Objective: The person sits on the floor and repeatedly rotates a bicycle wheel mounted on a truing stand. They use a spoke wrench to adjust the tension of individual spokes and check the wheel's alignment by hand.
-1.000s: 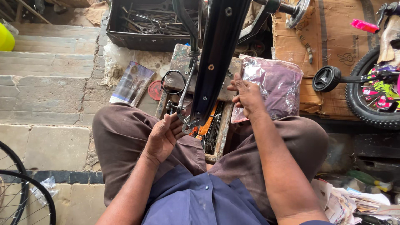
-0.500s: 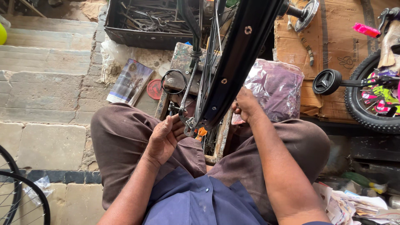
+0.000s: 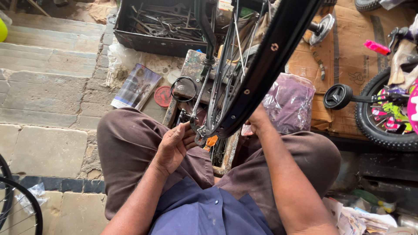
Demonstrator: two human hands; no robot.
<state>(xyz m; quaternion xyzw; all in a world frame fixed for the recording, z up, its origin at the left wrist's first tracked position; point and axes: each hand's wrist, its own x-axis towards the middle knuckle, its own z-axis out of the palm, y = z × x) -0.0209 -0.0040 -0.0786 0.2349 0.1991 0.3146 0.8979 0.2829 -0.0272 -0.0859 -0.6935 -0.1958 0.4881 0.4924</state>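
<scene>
A dark metal tray (image 3: 143, 41) is sitting on the ground beyond the black wheel rim (image 3: 261, 74), and it is holding a heap of wrenches and other steel tools (image 3: 163, 21). To the right of the rim a clear plastic bag (image 3: 289, 102) is bulging with something purple. Flattened cardboard (image 3: 344, 56) is lying behind that bag.

The floor is rough stone, with pale steps (image 3: 48, 61) running off to the left of the rim. A glossy booklet (image 3: 137, 87) and a small red disc (image 3: 163, 95) are lying on the stone just left of the rim's lower end. A worn wooden stand (image 3: 193, 69) is serving as the surface beneath the rim. To the far right of the rim a small child's bicycle wheel (image 3: 383, 126) with a black training wheel (image 3: 337, 96) is leaning in. At the lower left corner, well apart from the rim, 1 more spoked wheel (image 3: 19, 204) is showing at the edge.

The rim is slanting from upper right down to the person's lap, its spokes (image 3: 226, 56) fanning on its left side. The left hand (image 3: 174, 146) is curling half closed just left of the rim's lowest point, fingers touching the metal fitting there. The right hand (image 3: 257, 122) is pressing against the rim's underside from the right; I cannot tell whether it is gripping.
</scene>
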